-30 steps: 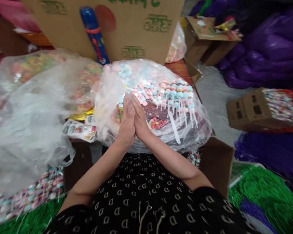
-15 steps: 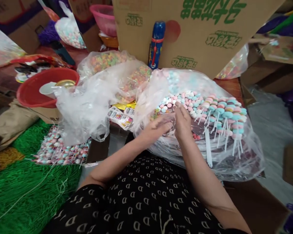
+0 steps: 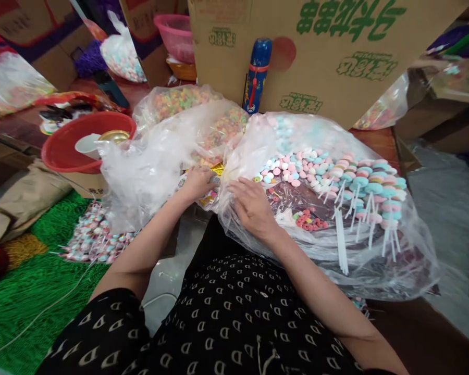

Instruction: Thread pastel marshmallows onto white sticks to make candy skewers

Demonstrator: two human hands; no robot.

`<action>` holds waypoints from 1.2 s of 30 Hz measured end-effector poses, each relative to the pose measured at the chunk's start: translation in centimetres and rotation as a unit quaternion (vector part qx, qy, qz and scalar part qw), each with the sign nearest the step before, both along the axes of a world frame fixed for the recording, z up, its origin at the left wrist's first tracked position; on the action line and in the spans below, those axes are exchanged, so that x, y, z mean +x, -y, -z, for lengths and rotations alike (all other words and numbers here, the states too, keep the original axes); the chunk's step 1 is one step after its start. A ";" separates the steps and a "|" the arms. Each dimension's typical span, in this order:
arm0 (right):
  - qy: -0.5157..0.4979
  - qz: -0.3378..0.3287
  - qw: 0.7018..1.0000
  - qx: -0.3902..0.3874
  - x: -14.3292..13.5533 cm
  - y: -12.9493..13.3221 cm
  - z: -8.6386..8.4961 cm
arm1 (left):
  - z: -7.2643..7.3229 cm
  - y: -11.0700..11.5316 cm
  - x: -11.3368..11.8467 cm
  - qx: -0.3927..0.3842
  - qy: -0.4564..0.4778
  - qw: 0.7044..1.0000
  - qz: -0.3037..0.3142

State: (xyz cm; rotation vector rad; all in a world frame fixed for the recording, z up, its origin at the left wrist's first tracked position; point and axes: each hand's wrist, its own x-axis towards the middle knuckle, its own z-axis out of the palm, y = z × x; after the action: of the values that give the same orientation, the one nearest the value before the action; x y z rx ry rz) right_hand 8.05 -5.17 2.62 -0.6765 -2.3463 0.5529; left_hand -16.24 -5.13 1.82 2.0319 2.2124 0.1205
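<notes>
My left hand (image 3: 197,185) lies over printed packets (image 3: 209,199) and gold twist ties (image 3: 218,169), fingers loosely bent; whether anything is under them is hidden. My right hand (image 3: 254,211) rests with fingers apart on the left edge of a large clear plastic bag (image 3: 297,249). On that bag sit loose pink, blue and white candies (image 3: 310,165). To their right lie candy skewers (image 3: 373,182) on white sticks and a bundle of bare white sticks (image 3: 341,242). Small red ring candies (image 3: 311,221) are near my right wrist.
A crumpled clear bag (image 3: 136,177) and bags of fruit-coloured rings (image 3: 183,99) lie at left. Behind stand a blue bottle (image 3: 257,75) and a big carton (image 3: 336,31). A red basin (image 3: 62,156) holds a white cup (image 3: 88,146). Wrapped candies (image 3: 96,234) lie below.
Both hands have come away from the loose candies and moved left, the left one to the packets and the right one to the bag's edge. The red rings are now uncovered.
</notes>
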 end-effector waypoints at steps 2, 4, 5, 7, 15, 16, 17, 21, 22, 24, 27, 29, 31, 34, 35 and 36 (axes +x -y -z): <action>0.078 -0.033 0.996 0.022 -1.3 0.2 0.0 | -0.1 -0.6 0.5 -0.025 -0.015 1.000 0.008; 0.147 -0.014 0.989 0.010 -1.7 0.1 0.5 | -0.1 -0.9 0.7 -0.032 -0.012 0.999 0.009; 0.174 0.005 0.985 -0.002 -1.7 -0.1 0.9 | -0.1 -1.0 0.7 -0.035 -0.011 0.999 0.009; 0.206 0.035 0.978 -0.020 -1.1 -0.6 1.6 | 0.0 -1.3 0.8 -0.041 -0.008 0.999 0.010; 0.185 0.042 0.982 0.010 -0.4 -0.9 3.4 | -0.7 -1.7 1.3 -0.055 -0.015 0.998 0.022; 0.179 0.043 0.983 0.017 -0.5 -0.9 3.8 | -0.7 -1.8 1.3 -0.053 -0.017 0.998 0.021; 0.174 0.045 0.983 0.025 -0.6 -1.0 4.2 | -0.7 -1.9 1.3 -0.052 -0.017 0.998 0.022; 0.157 0.055 0.985 0.042 -0.7 -1.1 5.3 | -0.4 -2.6 1.2 -0.059 -0.012 0.998 0.026; 0.155 0.056 0.985 0.042 -0.7 -1.1 5.5 | -0.3 -2.8 1.3 -0.059 -0.010 0.998 0.026; 0.155 0.059 0.985 0.041 -0.7 -1.1 5.7 | -0.1 -3.0 1.4 -0.057 -0.008 0.998 0.027; 0.156 0.062 0.985 0.045 -0.6 -1.1 5.8 | 0.0 -2.9 1.5 -0.053 -0.001 0.998 0.032; 0.156 0.059 0.985 0.053 -0.5 -1.2 6.0 | -0.2 -2.6 1.3 -0.044 0.006 0.998 0.032; 0.155 0.055 0.984 0.065 -0.4 -1.3 6.1 | -0.3 -2.2 1.1 -0.034 0.014 0.999 0.035; 0.151 0.056 0.984 0.076 -0.3 -1.3 6.3 | -0.4 -1.9 0.8 -0.033 0.029 0.998 0.051; 0.149 0.057 0.984 0.073 -0.4 -1.3 6.2 | -0.4 -2.0 0.7 -0.034 0.035 0.997 0.054; 0.148 0.058 0.985 0.068 -0.4 -1.2 6.0 | -0.4 -2.0 0.8 -0.035 0.042 0.997 0.055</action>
State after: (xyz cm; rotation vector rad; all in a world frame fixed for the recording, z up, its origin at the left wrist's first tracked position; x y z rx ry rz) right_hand 7.66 -4.00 -3.41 -0.8759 -2.5694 0.2506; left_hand -15.49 -3.09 2.17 2.0671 2.0221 0.1132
